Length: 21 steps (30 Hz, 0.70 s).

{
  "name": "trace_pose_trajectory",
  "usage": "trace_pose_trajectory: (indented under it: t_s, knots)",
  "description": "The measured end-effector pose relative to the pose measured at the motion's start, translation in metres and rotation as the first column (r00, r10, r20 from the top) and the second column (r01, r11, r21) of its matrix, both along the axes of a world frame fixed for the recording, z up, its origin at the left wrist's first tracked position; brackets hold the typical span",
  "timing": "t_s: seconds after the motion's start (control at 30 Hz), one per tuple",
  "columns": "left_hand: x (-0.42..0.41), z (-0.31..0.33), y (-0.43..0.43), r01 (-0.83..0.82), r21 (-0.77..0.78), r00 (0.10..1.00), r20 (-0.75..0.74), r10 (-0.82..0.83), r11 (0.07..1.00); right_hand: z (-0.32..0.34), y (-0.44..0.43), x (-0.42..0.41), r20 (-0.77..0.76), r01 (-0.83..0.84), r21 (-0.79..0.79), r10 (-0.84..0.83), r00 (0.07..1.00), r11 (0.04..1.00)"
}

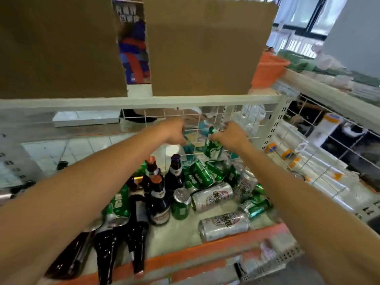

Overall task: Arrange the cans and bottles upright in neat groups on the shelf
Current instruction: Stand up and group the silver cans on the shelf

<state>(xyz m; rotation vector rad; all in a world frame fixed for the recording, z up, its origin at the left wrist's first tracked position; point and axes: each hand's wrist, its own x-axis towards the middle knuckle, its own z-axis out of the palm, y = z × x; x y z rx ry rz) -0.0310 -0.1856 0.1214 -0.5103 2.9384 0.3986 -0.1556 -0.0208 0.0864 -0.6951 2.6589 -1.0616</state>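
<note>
Right hand (pixel 230 136), grip snug around a tilted green can (pixel 212 148).

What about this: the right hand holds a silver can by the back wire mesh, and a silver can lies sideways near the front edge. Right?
Not quite. The head view shows the right hand holding a green can, not silver, by the back wire mesh. A silver can does lie sideways near the front edge.
</note>
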Motion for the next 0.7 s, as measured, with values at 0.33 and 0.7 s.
trace_pose_trajectory:
  t_s: [0.33,0.7]
  knots:
    - [0.226,0.077,-0.04,-0.376,-0.065,0.925,-0.082,0.37,0.925,0.111,-0.098,0.175,-0.226,-0.401,-0.12,0.369,0.902,0.908]
    - [0.555,0.1,-0.107,-0.78,-0.063,0.624,-0.154,0.766,0.622,0.136,-0.236,0.466,-0.228,-0.768,-0.104,0.737,0.637,0.632]
